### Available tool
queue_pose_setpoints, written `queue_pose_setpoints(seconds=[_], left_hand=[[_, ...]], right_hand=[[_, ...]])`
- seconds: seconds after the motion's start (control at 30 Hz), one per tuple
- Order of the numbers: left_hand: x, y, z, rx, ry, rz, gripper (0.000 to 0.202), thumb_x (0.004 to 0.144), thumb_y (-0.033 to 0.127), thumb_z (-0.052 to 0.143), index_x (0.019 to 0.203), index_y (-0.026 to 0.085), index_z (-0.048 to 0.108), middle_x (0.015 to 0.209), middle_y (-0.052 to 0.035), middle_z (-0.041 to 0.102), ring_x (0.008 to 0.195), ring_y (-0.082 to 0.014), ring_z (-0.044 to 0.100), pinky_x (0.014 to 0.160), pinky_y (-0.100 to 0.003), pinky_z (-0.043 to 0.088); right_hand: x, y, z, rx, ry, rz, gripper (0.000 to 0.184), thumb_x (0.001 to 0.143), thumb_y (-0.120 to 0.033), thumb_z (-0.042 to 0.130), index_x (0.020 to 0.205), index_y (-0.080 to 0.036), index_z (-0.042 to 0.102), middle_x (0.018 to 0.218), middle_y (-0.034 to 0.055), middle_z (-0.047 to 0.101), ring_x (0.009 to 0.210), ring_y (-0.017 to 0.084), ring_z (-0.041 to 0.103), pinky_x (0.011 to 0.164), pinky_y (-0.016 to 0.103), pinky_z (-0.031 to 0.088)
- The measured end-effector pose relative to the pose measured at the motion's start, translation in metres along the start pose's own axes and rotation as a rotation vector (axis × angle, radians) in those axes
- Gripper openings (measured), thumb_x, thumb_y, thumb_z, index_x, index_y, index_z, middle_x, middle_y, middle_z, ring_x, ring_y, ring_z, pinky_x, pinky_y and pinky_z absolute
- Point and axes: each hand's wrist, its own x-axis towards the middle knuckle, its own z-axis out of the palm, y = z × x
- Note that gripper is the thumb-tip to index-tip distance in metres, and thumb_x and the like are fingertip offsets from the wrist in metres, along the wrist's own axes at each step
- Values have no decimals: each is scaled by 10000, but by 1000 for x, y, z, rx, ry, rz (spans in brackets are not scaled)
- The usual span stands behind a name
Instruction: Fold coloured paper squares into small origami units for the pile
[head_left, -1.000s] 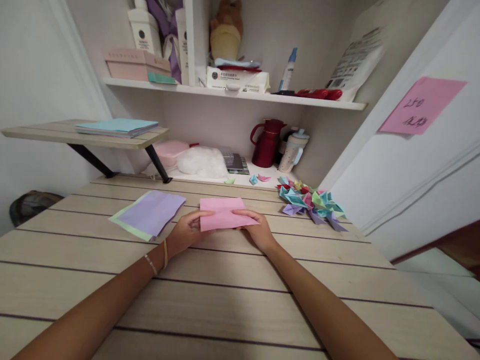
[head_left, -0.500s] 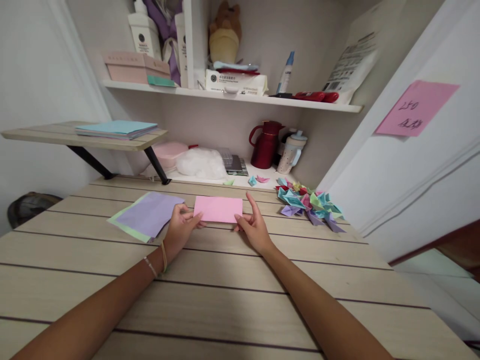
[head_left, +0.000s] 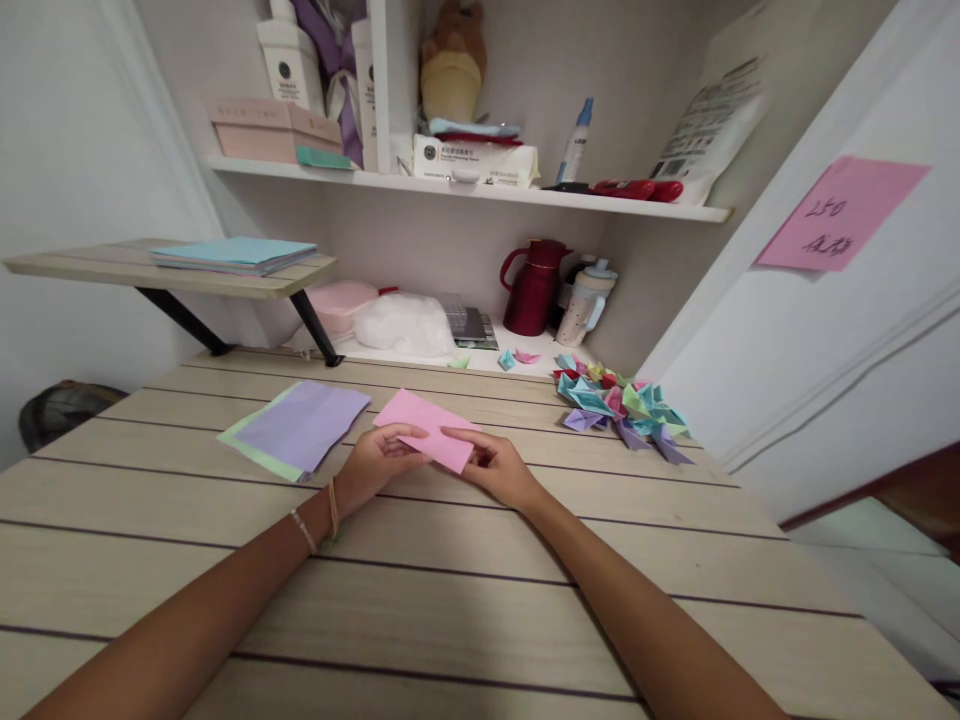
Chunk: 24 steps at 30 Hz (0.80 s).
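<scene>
A folded pink paper (head_left: 420,421) lies tilted on the wooden table (head_left: 450,600), one corner pointing away to the left. My left hand (head_left: 375,465) pinches its near left edge. My right hand (head_left: 491,467) grips the near right part, with a finger laid across the top. Both hands rest low over the table's middle.
A stack of purple and green paper sheets (head_left: 296,428) lies left of my hands. A heap of folded coloured paper pieces (head_left: 619,405) sits at the right. Behind are a red jug (head_left: 534,285), a cup (head_left: 587,300), shelves with boxes and bottles, and a side shelf (head_left: 172,268) holding papers.
The pink paper has been turned from square-on to a slant and drawn nearer. My right hand's fingers, raised half a second ago, have closed onto it.
</scene>
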Motion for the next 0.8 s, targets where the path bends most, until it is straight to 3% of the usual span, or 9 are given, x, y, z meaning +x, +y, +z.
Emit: queue_pose_setpoints(seconds=[0.1,0.17,0.27,0.37,0.53,0.67,0.73,0.8], left_hand=[[0,-2,-1,22,-39,-7,370,532,202,762,860,119,613,805,-46,671,755,-162,624,700,-281,502],[-1,-2,-1,84,-45,-1,363,525,207,765,850,126,626,797,-42,671,726,-158,619,665,-267,501],[0,-1,-1,181,-3,33,268,611,268,715,829,130,641,829,-58,668,733,-159,617,669,-264,496],[0,0,1,185,48,48,237,700,306,640,858,133,606,786,-57,660,739,-161,626,700,-277,497],[0,0,7,-15,132,54,625,679,268,664,1178,185,297,866,-62,653,701,-156,647,662,-298,522],[0,1,7,-47,141,79,857,642,247,696,1289,200,136,943,-81,634,696,-144,641,677,-302,519],[-1,1,6,6,84,64,781,654,258,688,1278,177,225,831,-42,646,630,-125,624,654,-279,509],[-2,2,5,94,20,40,509,699,297,646,1139,145,439,679,-9,641,578,-118,601,620,-255,494]], right_hand=[[2,-1,-2,48,91,-29,358,629,-303,706,975,-218,673,901,36,643,639,113,544,560,220,414],[3,-2,-3,63,123,-54,255,600,-311,731,832,-208,705,953,56,644,734,146,577,625,246,441],[3,-2,-3,101,165,-48,192,594,-337,735,712,-190,696,871,60,661,770,167,594,676,271,457],[4,2,-2,168,201,26,218,653,-375,685,691,-162,663,729,51,657,658,154,595,632,275,466],[5,5,1,259,170,81,491,672,-353,672,1115,-190,537,694,-3,648,566,116,573,574,246,448],[6,6,1,194,158,84,305,668,-375,665,878,-157,626,706,16,646,599,111,557,561,219,414],[6,6,0,153,178,64,262,672,-388,660,792,-157,625,715,24,638,618,117,552,547,214,400],[6,6,-1,77,204,29,249,676,-391,656,781,-167,631,734,27,627,626,117,536,536,211,387]])
